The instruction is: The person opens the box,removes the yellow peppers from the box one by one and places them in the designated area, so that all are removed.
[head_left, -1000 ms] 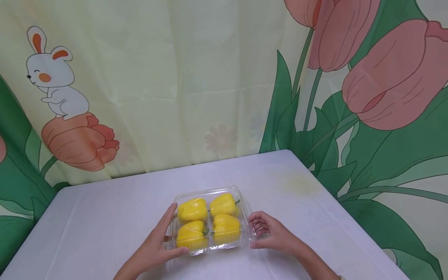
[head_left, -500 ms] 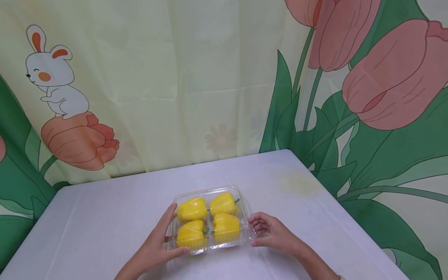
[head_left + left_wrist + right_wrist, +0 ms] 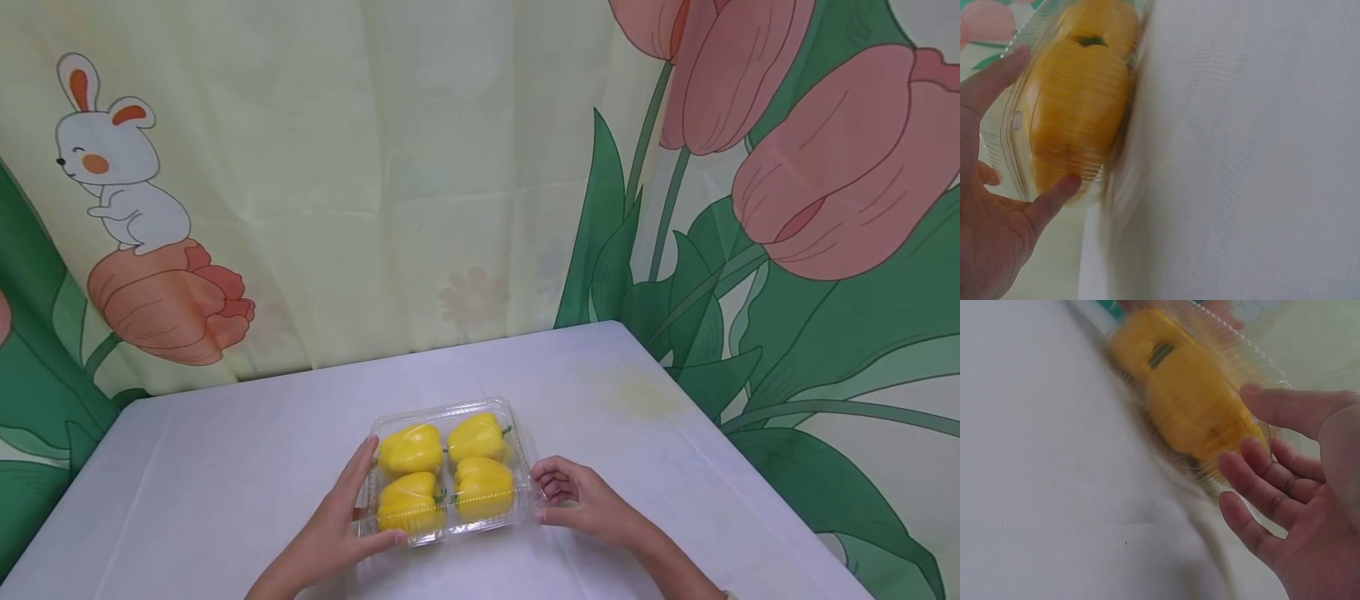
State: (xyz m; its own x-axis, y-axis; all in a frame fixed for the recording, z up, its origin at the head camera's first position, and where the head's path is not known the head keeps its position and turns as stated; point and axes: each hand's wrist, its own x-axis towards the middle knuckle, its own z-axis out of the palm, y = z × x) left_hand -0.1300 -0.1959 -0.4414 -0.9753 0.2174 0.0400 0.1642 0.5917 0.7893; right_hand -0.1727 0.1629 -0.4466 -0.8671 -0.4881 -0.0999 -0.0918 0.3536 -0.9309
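Observation:
A clear plastic clamshell container (image 3: 447, 500) with a ridged rim lies on the table, its lid down over several yellow bell peppers (image 3: 483, 487) with green stems. My left hand (image 3: 330, 517) spans its near left corner. The left wrist view puts that thumb against the container's ribbed front wall and the straight index finger along the lid's edge; the other fingers are partly hidden. At the container's right side is my right hand (image 3: 588, 500), its fingers loosely bent and the thumb apart from them. Whether those fingertips touch the plastic, I cannot tell.
A table (image 3: 247, 467) with a pale cloth bears the container. Behind it hangs a cream curtain (image 3: 315, 183) printed with a rabbit, large pink tulips and green leaves. The table's right edge (image 3: 720, 433) slants toward the front.
Hardly anything differs. The right hand's fingertips have shifted very slightly at the container's right edge; the left hand and the container stay where they were.

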